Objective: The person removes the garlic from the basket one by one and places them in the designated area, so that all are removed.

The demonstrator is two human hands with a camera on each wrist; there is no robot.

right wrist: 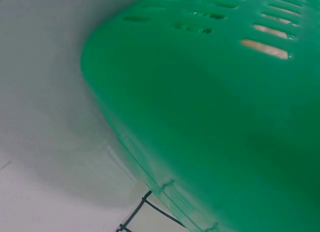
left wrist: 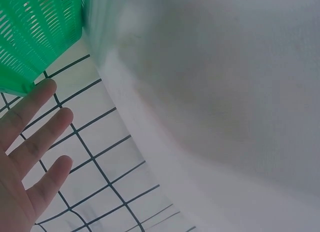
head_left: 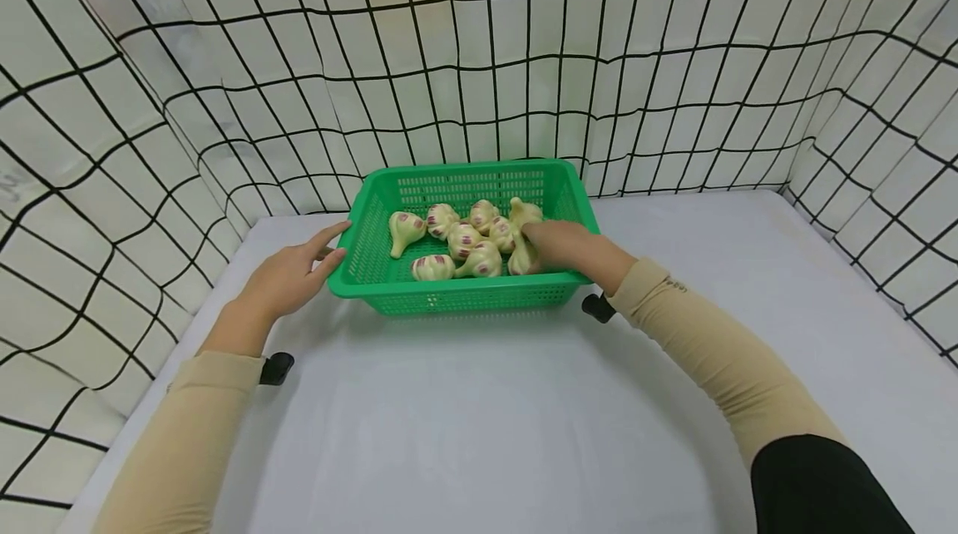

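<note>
In the head view a green plastic basket [head_left: 464, 288] holds several pale garlic bulbs [head_left: 464, 239] with purple streaks. My left hand [head_left: 288, 276] is at the basket's left end, thumb and forefinger at the rim. Its other fingers [left wrist: 42, 134] stretch out beside the basket in the left wrist view. Reaching over the right end, my right hand [head_left: 561, 249] is inside the basket and grips a garlic bulb [head_left: 521, 258] at the right of the heap. Its fingertips are partly hidden. The right wrist view shows the basket's outer wall [right wrist: 190, 102], which hides that hand.
The basket stands on a table with a white cover [head_left: 479, 417]. Black netting [head_left: 486, 68] over pale panels encloses the back and both sides, close behind the basket.
</note>
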